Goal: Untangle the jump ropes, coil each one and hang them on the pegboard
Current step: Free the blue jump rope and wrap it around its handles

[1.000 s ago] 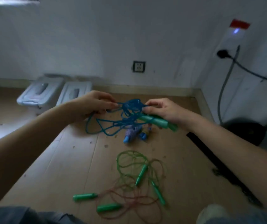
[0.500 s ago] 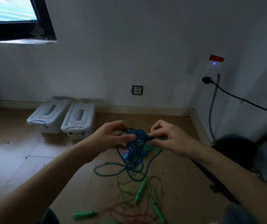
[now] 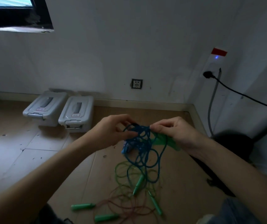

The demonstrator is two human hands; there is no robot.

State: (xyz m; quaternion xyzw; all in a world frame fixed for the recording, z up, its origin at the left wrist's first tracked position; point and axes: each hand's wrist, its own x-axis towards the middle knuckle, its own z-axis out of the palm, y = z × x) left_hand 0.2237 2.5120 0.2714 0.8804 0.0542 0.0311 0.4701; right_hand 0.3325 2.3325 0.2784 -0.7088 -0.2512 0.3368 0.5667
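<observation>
Head view: left hand (image 3: 111,131) and right hand (image 3: 173,131) pinch tangled blue rope (image 3: 143,143).

bins (image 3: 60,110) left, ropes (image 3: 134,188) below

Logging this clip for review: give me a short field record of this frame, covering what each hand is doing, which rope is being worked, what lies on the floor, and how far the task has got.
left hand: pinches the blue rope
right hand: pinches the blue rope, a green handle under it
blue rope: tangled bunch held up between the hands, loops hanging down
floor: green rope and reddish rope lying loose with green handles
by wall: two grey boxes
progress: still untangling; nothing coiled, no pegboard in view
</observation>
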